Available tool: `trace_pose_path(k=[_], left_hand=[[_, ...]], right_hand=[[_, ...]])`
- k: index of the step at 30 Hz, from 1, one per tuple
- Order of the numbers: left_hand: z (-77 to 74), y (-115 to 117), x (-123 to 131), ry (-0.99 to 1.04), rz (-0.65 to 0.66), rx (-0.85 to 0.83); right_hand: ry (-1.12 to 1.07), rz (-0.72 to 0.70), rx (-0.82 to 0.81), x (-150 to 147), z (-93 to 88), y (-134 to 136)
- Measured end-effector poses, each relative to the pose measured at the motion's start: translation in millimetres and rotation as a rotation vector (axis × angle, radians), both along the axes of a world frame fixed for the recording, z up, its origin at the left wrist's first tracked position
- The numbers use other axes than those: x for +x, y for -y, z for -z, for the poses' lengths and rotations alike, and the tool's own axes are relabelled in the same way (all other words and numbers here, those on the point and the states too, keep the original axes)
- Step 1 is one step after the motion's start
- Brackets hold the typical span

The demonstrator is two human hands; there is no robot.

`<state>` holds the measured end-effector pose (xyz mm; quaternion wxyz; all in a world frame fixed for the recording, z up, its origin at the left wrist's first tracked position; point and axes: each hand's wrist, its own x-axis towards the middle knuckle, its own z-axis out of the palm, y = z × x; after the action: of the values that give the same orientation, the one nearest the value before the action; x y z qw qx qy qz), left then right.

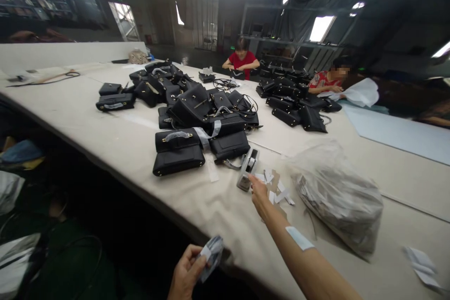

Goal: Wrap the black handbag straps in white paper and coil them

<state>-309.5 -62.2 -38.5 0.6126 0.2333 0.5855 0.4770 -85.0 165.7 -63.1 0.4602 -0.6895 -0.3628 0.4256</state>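
Observation:
My left hand [187, 269], low at the table's front edge, is closed round a small clear plastic packet [213, 255] with something dark folded inside. My right hand [259, 191] reaches forward over the table. Its fingers are bent together at the near end of a grey tape dispenser [248, 168]; whether a piece of tape is between them is too small to see. Just right of that hand lie loose paper and card scraps [277, 187]. Beyond the dispenser are black handbags [179, 150] with plastic-wrapped handles, one with its flap up.
A large plastic bag [337, 197] stands on the right of the cloth-covered table [116, 143]. More black bags [291, 98] are heaped farther back. Two people [242, 61] work at the far side. White folded paper [422, 262] lies at the right.

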Motion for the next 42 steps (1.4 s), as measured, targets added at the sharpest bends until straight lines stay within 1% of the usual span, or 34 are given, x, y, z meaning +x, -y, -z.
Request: trace_pose_path(k=[3,4,6,8,12,15,17,19,22,25,27,29,31,33,35,36,38,40,42], left_hand=[[-4.6,-7,1,0.002,-0.012,0.02],[-6.0,-9,2,0.009,-0.013,0.029],[-8.5,-14,4,0.027,-0.018,0.037],[-10.6,-17,5,0.034,-0.034,0.044],[-14.6,-23,8,0.031,-0.074,0.059],[-20.6,-29,9,0.108,-0.082,0.061],[-26.9,-34,10,0.198,-0.087,0.061],[-34.2,-40,13,0.281,-0.119,0.053],[-44.5,-48,21,0.365,-0.174,0.048],[-51.4,-54,31,0.371,-0.156,0.095],[-54.4,-55,36,0.293,-0.111,0.153],[-57.6,-55,41,0.165,-0.044,0.208],[-61.9,-55,47,0.015,0.044,0.258],[-67.4,-55,55,-0.129,0.133,0.312],[-73.3,-54,65,-0.257,0.202,0.373],[-76.1,-53,70,-0.306,0.232,0.403],[-80.7,-52,83,-0.37,0.294,0.462],[-84.1,-49,96,-0.383,0.357,0.506],[-86.3,-47,109,-0.334,0.411,0.52]], right_hand=[[-0.072,0.203,-0.113,-4,-0.8,-6],[-0.098,0.249,-0.134,-6,-1.6,-6],[-0.153,0.303,-0.161,-12,-2.5,-2],[-0.21,0.323,-0.185,-18,-1.1,8],[-0.301,0.32,-0.264,-29,8.7,25],[-0.31,0.298,-0.32,-29,15.6,21],[-0.288,0.264,-0.34,-24,17.0,15],[-0.256,0.207,-0.348,-14,15.5,14],[-0.203,0.115,-0.375,1,8.4,30],[-0.19,0.015,-0.392,11,-6.0,65],[-0.234,-0.088,-0.346,13,-22.8,93],[-0.297,-0.193,-0.262,12,-47.5,119],[-0.336,-0.304,-0.152,10,-78.0,141],[-0.325,-0.418,-0.048,8,-108.0,157],[-0.277,-0.481,0.009,9,-130.0,168],[-0.252,-0.481,0.013,11,-136.5,173],[-0.215,-0.425,-0.007,16,-140.6,179],[-0.194,-0.353,-0.021,25,-136.7,184],[-0.178,-0.28,-0.032,35,-130.0,190]])
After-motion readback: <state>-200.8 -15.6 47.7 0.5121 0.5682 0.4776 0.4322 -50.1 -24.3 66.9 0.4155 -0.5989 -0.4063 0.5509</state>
